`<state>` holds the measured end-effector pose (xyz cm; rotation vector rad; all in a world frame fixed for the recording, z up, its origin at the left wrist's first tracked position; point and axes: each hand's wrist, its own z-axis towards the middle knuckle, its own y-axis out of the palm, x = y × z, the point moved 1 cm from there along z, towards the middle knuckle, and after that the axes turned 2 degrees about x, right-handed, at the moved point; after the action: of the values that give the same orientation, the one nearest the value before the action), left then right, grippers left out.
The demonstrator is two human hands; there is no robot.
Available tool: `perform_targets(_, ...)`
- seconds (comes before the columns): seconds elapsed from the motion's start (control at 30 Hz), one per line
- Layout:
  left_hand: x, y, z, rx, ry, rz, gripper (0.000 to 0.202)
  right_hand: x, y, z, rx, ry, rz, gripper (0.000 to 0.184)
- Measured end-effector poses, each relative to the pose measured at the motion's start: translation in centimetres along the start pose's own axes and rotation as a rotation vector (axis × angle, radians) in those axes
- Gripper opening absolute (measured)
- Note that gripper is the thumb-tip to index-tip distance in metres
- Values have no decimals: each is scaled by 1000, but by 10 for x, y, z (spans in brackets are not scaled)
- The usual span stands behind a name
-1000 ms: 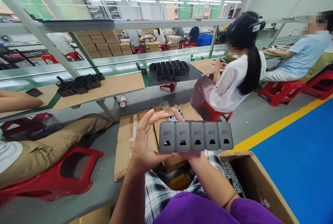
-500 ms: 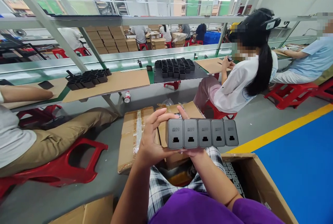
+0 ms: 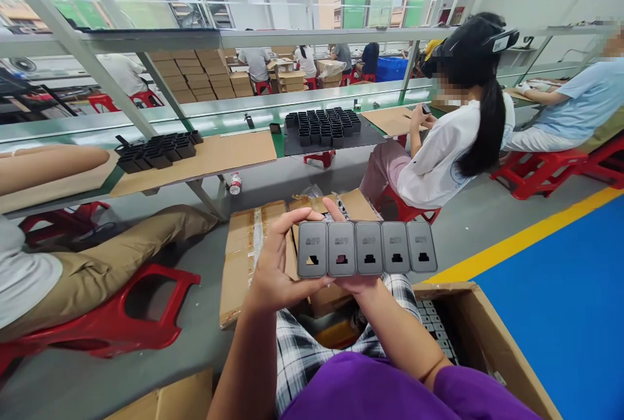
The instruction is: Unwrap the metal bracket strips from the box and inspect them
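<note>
A row of several dark grey plastic housings (image 3: 369, 249) stands side by side above my lap. Each face carries raised lettering and a small notched port opening. My left hand (image 3: 273, 264) grips the left end of the row, its thumb along the bottom and fingers over the top. Underneath, my right hand (image 3: 358, 282) supports the row, with a finger or thumb showing behind its top edge. The housings hide most of the right fingers.
An open carton (image 3: 487, 322) of housings stands at my right. Taped cartons (image 3: 238, 257) lie ahead. Black housings (image 3: 324, 127) fill a mat on the bench. A co-worker (image 3: 458, 134) sits ahead right; another person's arm (image 3: 53, 163) reaches in left, near a red stool (image 3: 160, 309).
The row of housings has shifted slightly left in my hands' hold and tilts a little differently, with light showing through the leftmost ports. At left, the other person's arm has moved.
</note>
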<state>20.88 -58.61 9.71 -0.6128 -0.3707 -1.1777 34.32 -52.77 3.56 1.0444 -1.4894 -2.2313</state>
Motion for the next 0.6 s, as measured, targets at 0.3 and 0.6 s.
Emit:
perform_targets(0.3,-7,-3,5,-54,53,-87,75,1,1,0,62,-38,-30,73)
perform_targets(0.6,-8,-1,7,-7,80,-105,74,-1,4,0,50,-4,-29,72)
